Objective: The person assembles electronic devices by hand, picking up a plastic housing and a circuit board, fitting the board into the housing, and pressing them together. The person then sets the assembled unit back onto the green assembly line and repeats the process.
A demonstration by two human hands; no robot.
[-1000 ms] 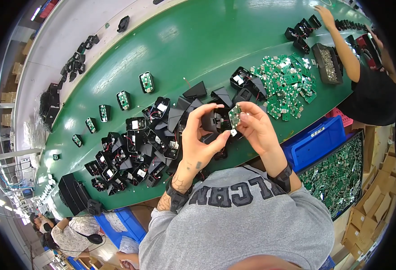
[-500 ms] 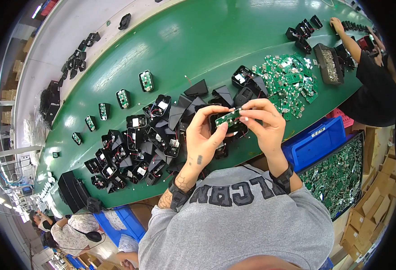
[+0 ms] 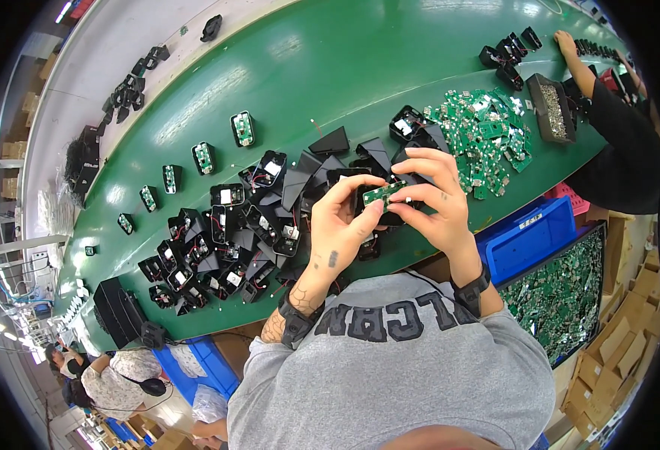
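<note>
My left hand (image 3: 342, 223) holds a small green circuit board (image 3: 377, 197) between thumb and fingers, above the pile of black housings. My right hand (image 3: 441, 201) is closed at the board's right end, its thumb and index finger pinched together; what they pinch is too small to make out. Just under the board, partly hidden by my hands, is a black housing (image 3: 396, 217). Left of my hands lies a heap of black housings (image 3: 228, 195) with red wires and white parts inside. Loose green circuit boards (image 3: 484, 135) are spread to the right of my hands.
A row of black housings with green boards (image 3: 204, 158) curves across the green table (image 3: 300, 82). A box of small metal parts (image 3: 551, 109) stands at the right, near another person's arm (image 3: 583, 75). Below the table edge are a blue bin (image 3: 529, 240) and a tray of boards (image 3: 562, 300).
My right hand has turned slightly, its upper fingers lifting while thumb and index stay at the board. The board has shifted a little and looks less tilted.
</note>
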